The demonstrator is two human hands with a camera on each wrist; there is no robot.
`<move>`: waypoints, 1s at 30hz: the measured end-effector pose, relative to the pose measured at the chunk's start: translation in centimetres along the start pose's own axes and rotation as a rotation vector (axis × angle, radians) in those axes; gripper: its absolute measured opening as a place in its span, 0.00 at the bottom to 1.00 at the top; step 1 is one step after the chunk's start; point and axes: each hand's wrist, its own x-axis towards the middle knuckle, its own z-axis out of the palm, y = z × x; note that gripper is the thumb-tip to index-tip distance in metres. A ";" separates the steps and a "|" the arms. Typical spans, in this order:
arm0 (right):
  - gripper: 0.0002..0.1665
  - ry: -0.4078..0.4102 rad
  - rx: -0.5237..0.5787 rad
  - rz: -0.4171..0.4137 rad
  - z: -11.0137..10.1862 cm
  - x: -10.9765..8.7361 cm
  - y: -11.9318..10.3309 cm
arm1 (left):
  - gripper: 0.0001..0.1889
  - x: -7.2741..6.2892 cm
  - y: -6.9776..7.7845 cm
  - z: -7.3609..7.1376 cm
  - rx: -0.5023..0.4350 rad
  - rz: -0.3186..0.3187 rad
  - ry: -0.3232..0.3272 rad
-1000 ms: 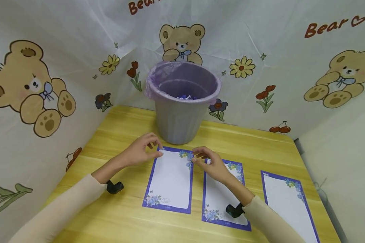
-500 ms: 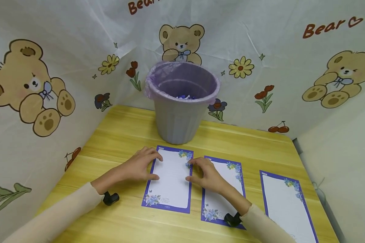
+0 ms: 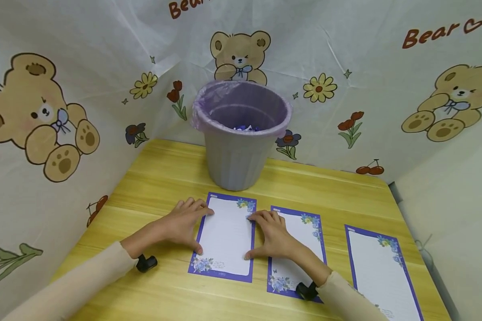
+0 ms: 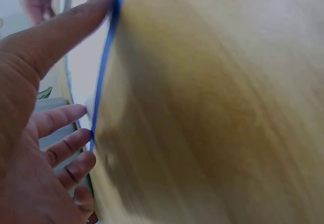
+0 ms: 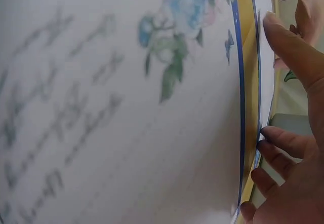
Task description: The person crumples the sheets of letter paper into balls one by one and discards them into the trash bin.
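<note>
A sheet of paper (image 3: 225,236) with a purple border and blue flowers in two corners lies flat on the table in the head view. My left hand (image 3: 182,223) is at its left edge, thumb (image 4: 76,24) and fingers spread apart. The thumb tip and index tip overlap the purple border. Across from it, my right hand (image 3: 276,236) touches the right edge with thumb low and fingers higher up. Part of a second matching sheet (image 3: 293,272) is hidden under the right hand and wrist.
A third matching sheet (image 3: 379,263) lies at the right, partly cut off by the frame. Behind the first sheet stands a grey bin (image 3: 237,160) with a purple liner and paper scraps inside. A bear-print cloth (image 3: 164,35) hangs around the wooden table (image 3: 164,183).
Both hands have come down along the sheet's sides toward me, and thumbs and fingers have spread wider. The sheets and bin have stayed in place.
</note>
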 end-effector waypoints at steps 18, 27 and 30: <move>0.67 -0.045 -0.063 -0.001 -0.2 1.0 -0.3 | 0.64 0.3 0.2 0.2 0.023 -0.027 -0.042; 0.17 0.065 -0.008 -0.065 0.5 0.4 -0.6 | 0.23 -0.6 0.4 0.9 -0.099 0.058 0.055; 0.05 0.101 0.005 -0.096 0.6 0.5 -0.7 | 0.12 -0.7 0.4 1.4 -0.110 0.068 0.094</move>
